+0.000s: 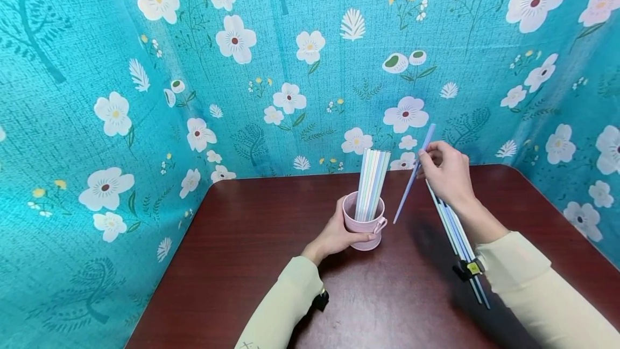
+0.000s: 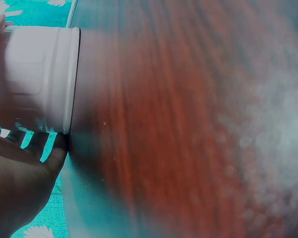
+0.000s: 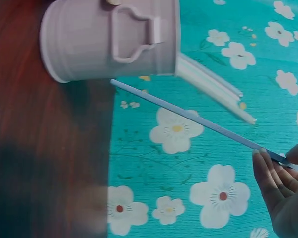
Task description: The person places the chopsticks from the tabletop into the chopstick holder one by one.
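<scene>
Right hand (image 1: 448, 174) fingers pinch a pale blue straw (image 1: 411, 179) near its upper end; the fingertips (image 3: 268, 171) are closed on it, and the straw slants with its lower tip free in the air just right of the cup, not touching the table. Left hand (image 1: 339, 233) is wrapped round the pink cup (image 1: 364, 224), thumb on the front wall near the handle (image 1: 381, 225), cup standing on the table. The cup holds an upright bunch of pastel straws (image 1: 372, 185) leaning slightly back.

To do this well, judging from the pose: keep the cup steady with the left hand, lift the straw's lower tip above the rim, bring it over the open gap beside the bunch, then let it slide in without knocking the others. The pinch is high up, so the tip may wobble; go slow.

More blue and white straws (image 1: 457, 236) lie on the table under the right forearm, partly hidden by it. Dark red-brown wooden table (image 1: 242, 263), glossy. Teal floral cloth (image 1: 97, 96) covers the walls behind and to both sides. Cream sleeves on both arms, wrist cameras strapped on.
</scene>
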Motion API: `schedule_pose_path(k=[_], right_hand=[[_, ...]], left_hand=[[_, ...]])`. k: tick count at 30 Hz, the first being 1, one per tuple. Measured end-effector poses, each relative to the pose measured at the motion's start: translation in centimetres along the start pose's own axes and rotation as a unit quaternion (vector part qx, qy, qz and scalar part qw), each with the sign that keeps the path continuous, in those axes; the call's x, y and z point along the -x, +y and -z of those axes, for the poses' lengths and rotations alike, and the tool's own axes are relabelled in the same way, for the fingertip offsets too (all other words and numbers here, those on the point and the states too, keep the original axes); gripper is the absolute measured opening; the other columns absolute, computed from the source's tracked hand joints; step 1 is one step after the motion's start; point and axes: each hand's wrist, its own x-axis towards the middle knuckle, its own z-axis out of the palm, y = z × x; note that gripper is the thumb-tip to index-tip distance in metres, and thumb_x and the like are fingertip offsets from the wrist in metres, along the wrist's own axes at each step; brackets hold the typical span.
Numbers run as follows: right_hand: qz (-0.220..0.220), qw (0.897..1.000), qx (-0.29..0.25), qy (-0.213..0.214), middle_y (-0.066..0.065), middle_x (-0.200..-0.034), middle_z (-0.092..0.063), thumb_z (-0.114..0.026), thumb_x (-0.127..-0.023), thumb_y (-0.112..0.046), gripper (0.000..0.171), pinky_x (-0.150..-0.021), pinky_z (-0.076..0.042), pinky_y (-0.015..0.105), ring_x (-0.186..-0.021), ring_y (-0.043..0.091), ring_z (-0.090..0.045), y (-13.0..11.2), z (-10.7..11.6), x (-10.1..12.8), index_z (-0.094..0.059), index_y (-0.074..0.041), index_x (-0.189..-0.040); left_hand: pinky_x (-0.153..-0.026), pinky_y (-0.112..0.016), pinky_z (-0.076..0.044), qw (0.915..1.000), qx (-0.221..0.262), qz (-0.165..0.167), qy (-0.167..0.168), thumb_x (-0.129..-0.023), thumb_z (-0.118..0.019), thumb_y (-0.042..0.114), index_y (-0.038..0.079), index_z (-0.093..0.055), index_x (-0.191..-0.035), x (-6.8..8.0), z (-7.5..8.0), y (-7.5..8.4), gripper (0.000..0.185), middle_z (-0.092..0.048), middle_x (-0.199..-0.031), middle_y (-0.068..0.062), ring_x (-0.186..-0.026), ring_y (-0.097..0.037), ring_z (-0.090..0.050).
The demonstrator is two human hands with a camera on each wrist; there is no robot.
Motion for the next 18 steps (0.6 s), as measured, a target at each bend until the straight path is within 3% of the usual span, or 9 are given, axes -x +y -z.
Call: schedule_pose_path(k=[7,12,18], right_hand=[[0.021,0.998,-0.027,0.043,0.02,-0.086,-0.073,-0.061,-0.103,-0.019,0.023,-0.057,-0.049,0.011,-0.057,-0.008,-0.062,-1.4,0.5,-0.5,-0.066,0.003,-0.108],[0.032,0.995,-0.044,0.079,0.017,-0.083,-0.073,-0.063,-0.103,-0.021,0.023,-0.06,-0.048,0.012,-0.06,0.003,-0.066,-1.9,0.6,-0.6,-0.067,0.001,-0.107],[0.043,0.991,-0.087,0.09,0.017,-0.086,-0.073,-0.065,-0.101,-0.018,0.02,-0.061,-0.051,0.014,-0.062,0.006,-0.067,-2.6,0.6,-0.6,-0.068,0.001,-0.109]], left_hand=[[-0.115,-0.035,-0.034,1.0,0.006,0.0,0.001,-0.072,-0.096,0.019,0.039,-0.026,-0.153,0.0,0.0,-0.1,0.109,-0.05,-0.145,0.011,-0.13,-0.008,-0.049],[-0.115,-0.038,-0.034,1.0,0.006,-0.003,-0.001,-0.072,-0.095,0.02,0.037,-0.026,-0.154,0.0,-0.1,-0.1,0.109,-0.049,-0.145,0.01,-0.131,-0.01,-0.049],[-0.115,-0.039,-0.033,1.0,0.006,-0.002,-0.002,-0.073,-0.095,0.02,0.037,-0.025,-0.154,0.1,0.0,-0.1,0.108,-0.049,-0.145,0.009,-0.131,-0.011,-0.048]])
